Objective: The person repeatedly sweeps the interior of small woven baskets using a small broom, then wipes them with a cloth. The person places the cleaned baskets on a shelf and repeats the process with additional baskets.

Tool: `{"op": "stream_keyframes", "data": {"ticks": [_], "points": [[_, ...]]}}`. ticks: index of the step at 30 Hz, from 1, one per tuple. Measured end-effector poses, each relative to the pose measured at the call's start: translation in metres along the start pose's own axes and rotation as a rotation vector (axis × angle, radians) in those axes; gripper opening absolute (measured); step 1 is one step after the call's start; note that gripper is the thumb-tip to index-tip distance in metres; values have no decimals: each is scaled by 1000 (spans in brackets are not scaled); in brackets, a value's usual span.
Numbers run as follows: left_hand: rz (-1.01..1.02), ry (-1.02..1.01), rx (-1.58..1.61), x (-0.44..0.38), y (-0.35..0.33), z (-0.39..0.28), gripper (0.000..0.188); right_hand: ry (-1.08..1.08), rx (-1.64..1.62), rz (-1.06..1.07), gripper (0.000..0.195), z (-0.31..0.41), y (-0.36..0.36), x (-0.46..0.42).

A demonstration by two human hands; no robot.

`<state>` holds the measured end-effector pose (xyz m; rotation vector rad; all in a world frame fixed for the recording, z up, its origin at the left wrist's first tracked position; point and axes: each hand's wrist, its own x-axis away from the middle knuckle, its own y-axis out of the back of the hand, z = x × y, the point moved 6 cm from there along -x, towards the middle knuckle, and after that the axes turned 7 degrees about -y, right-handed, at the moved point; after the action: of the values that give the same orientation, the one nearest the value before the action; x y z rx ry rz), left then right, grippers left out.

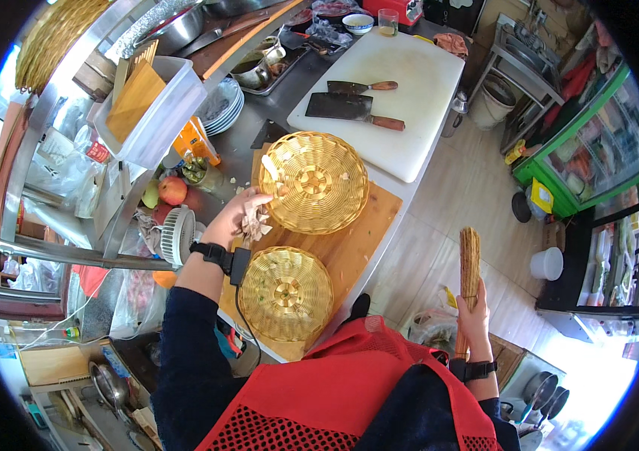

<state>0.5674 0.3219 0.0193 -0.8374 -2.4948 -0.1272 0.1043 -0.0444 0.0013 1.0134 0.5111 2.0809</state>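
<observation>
My left hand (246, 211) is closed around a bunch of crumpled, pale brown papery scraps (255, 222). Its fingertips are at the left rim of a round woven basket (319, 177), in which a few pale scraps lie. A second, similar basket (287, 296) with small green bits in it is nearer my body. Both baskets rest on a wooden cutting board (373, 225). Off to the right, over the floor, my right hand (474, 315) grips a bundled straw brush (470, 259), held with its bristle end away from me.
Beyond the baskets, a cleaver (339, 107) and a smaller knife (347, 87) lie on a white cutting board (409, 62). Along the left are a small fan (177, 234), apples (173, 190), stacked bowls (226, 107) and a plastic bin (156, 113). A green-framed display case (584, 146) stands right.
</observation>
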Motion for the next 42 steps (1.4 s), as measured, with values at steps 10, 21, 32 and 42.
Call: {"op": "stream_keyframes", "data": {"ticks": [10,21,32,42], "points": [[-229,-269,269,170,8,-31,54,107,-21,61,73,-25,5,16],[-202,-580,-914,256,-49,6,25,132,-20,46,75,-82,22,61],[-472,-793,-760,279,-63,49,31,153,-90,-94,74,-199,60,141],[266,-307,-95,272,-320,94,67,352,-383,-200,70,-166,89,206]]}}
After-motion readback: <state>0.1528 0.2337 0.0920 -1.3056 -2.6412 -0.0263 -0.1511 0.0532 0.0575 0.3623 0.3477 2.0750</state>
